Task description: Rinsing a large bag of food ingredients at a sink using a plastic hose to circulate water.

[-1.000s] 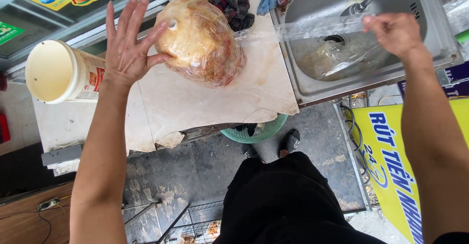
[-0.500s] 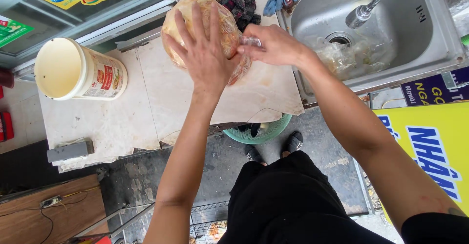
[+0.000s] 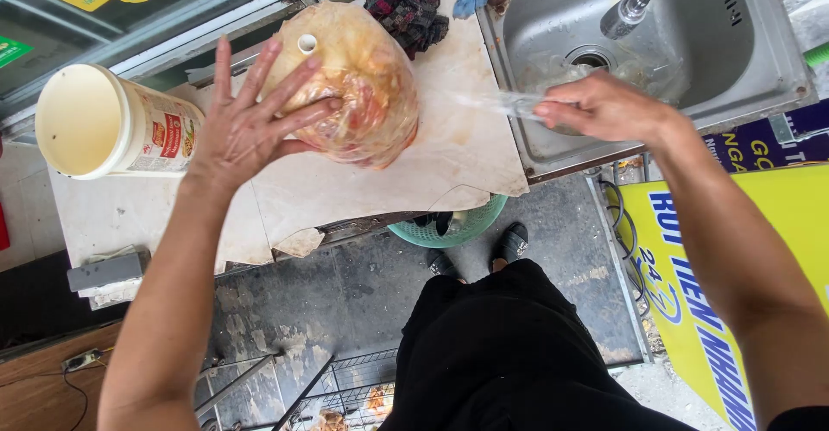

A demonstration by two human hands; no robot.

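Observation:
A big orange-brown lump wrapped in clear plastic film stands on the pale counter, with a small white tube end poking out at its top. My left hand presses flat against the lump's left side, fingers spread. My right hand is over the front edge of the steel sink, pinching a stretched strip of clear film that runs back to the lump.
A cream plastic bucket with a printed label lies at the counter's left end. Dark and blue rags sit behind the lump. A tap hangs over the sink. A green basket and a yellow sign are on the floor.
Half a second ago both hands were together on the lump. My right hand has since pulled the film out to the right over the sink, while my left hand shifted to the lump's left side.

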